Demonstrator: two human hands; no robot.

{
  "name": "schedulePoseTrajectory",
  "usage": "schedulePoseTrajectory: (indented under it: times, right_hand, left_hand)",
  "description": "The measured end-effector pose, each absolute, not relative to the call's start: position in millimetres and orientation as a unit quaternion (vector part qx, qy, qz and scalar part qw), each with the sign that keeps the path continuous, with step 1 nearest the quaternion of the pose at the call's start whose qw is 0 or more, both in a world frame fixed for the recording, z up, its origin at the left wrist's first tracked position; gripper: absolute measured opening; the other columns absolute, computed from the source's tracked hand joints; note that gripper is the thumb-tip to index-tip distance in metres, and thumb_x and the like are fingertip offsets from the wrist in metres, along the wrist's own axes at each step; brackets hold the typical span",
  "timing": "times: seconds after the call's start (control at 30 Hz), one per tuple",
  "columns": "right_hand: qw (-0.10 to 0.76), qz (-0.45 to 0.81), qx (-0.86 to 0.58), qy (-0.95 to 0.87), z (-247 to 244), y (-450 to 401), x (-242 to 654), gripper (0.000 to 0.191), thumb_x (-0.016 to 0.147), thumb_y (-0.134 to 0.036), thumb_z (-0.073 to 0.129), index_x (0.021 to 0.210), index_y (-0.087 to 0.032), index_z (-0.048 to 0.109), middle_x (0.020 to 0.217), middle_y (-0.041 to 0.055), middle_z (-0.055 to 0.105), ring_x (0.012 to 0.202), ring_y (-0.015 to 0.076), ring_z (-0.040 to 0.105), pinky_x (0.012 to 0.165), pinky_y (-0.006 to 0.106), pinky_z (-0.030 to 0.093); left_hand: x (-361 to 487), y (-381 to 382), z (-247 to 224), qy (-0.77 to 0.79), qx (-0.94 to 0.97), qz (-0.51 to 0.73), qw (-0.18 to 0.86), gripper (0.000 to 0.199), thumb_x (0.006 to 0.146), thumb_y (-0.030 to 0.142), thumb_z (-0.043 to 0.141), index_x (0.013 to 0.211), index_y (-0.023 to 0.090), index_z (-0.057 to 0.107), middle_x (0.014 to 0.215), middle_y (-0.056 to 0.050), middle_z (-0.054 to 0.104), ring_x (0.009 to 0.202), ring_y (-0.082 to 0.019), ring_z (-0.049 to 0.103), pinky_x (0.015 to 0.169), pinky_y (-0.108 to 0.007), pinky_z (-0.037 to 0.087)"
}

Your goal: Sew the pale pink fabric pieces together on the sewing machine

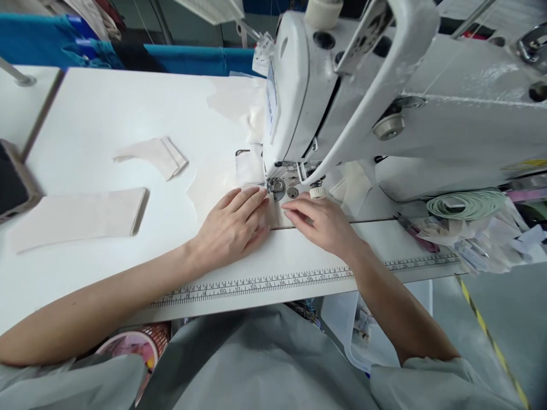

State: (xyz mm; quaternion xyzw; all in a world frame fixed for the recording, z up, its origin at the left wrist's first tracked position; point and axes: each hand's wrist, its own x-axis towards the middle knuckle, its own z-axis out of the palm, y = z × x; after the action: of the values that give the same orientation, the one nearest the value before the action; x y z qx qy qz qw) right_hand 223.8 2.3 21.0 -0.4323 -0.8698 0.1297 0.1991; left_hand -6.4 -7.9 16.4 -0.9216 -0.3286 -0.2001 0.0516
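A white sewing machine [288, 102] stands over the work, its presser foot [277, 187] just beyond my fingertips. My left hand [234, 223] lies flat, fingers stretched out, on a pale cream fabric piece [273, 216] left of the foot. Part of this cloth is hidden beneath the hand. My right hand [322, 223] is closed, thumb and forefinger pinched together at the right edge of the same cloth. What sits between those fingertips is very small in view.
On the white table [98, 114] lie a curved cream piece [156, 156] and a stack of long cream pieces [85, 219]. A printed ruler [256, 285] runs along the front edge. At right are thread snips [416, 232], coiled pale green cord [465, 203] and scraps [491, 242].
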Motion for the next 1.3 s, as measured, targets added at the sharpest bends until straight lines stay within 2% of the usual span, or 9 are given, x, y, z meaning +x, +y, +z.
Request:
schedulePoseTrajectory:
  times: [0.1,0.23,0.4,0.77,0.87,1.07,1.3]
  right_hand:
    - [0.163,0.133,-0.377,-0.902,25.8,-1.9,226.8,0.023,0.098,-0.022,0.044,0.101,-0.019,0.067,0.097,0.0065,0.07,0.087,0.018,0.063,0.077,0.031,0.045]
    - [0.165,0.09,-0.324,-0.927,21.4,-1.1,230.7,0.021,0.098,-0.024,0.048,0.099,-0.017,0.067,0.094,0.006,0.068,0.088,0.0178,0.061,0.079,0.032,0.046]
    - [0.203,0.051,-0.312,-0.927,12.0,-3.7,233.1,0.018,0.098,-0.024,0.05,0.1,-0.019,0.067,0.091,0.0047,0.068,0.085,0.017,0.06,0.077,0.033,0.045]
    - [0.206,0.019,-0.298,-0.932,8.7,-6.5,233.0,0.017,0.098,-0.022,0.05,0.101,-0.017,0.067,0.09,0.0043,0.067,0.085,0.0163,0.058,0.076,0.032,0.043]
    - [0.205,0.024,-0.299,-0.932,8.3,-6.3,232.6,0.017,0.098,-0.022,0.05,0.1,-0.018,0.067,0.089,0.0042,0.067,0.085,0.0165,0.058,0.076,0.032,0.043]
    - [0.21,0.022,-0.301,-0.93,9.2,-6.7,232.6,0.017,0.097,-0.021,0.051,0.099,-0.018,0.068,0.089,0.0044,0.067,0.085,0.017,0.058,0.077,0.033,0.044]
    - [0.208,0.047,-0.307,-0.927,10.4,-7.6,235.1,0.017,0.096,-0.021,0.051,0.098,-0.019,0.069,0.089,0.0043,0.066,0.085,0.0166,0.058,0.076,0.034,0.043]
  left_hand:
    - [-8.0,-16.5,22.2,-0.295,-0.929,-0.217,0.056,0.029,0.093,0.027,0.055,0.113,0.008,0.064,0.113,-0.015,0.069,0.108,-0.029,0.063,0.09,-0.042,0.053]
    - [-7.6,-18.9,19.2,-0.286,-0.933,-0.209,0.068,0.017,0.096,0.017,0.051,0.104,0.011,0.064,0.101,-0.009,0.071,0.094,-0.022,0.066,0.079,-0.034,0.056]
    - [-8.3,-15.5,13.2,-0.285,-0.936,-0.196,0.071,0.019,0.095,0.01,0.048,0.106,0.012,0.063,0.102,-0.009,0.07,0.094,-0.021,0.066,0.071,-0.032,0.058]
    - [-10.0,-11.9,17.6,-0.251,-0.946,-0.188,0.085,0.019,0.094,0.007,0.05,0.109,0.006,0.06,0.102,-0.012,0.07,0.093,-0.023,0.064,0.071,-0.032,0.059]
    - [-8.7,-9.9,15.4,-0.261,-0.944,-0.182,0.091,0.019,0.095,0.008,0.048,0.11,0.008,0.06,0.101,-0.011,0.069,0.091,-0.022,0.063,0.07,-0.031,0.058]
    - [-8.1,-5.4,14.8,-0.267,-0.942,-0.189,0.076,0.012,0.096,0.015,0.051,0.1,0.014,0.062,0.097,-0.007,0.069,0.085,-0.019,0.063,0.067,-0.03,0.056]
    - [-13.2,-2.9,16.5,-0.241,-0.951,-0.178,0.079,0.019,0.096,0.008,0.046,0.102,0.016,0.063,0.102,-0.007,0.07,0.088,-0.019,0.065,0.065,-0.03,0.055]
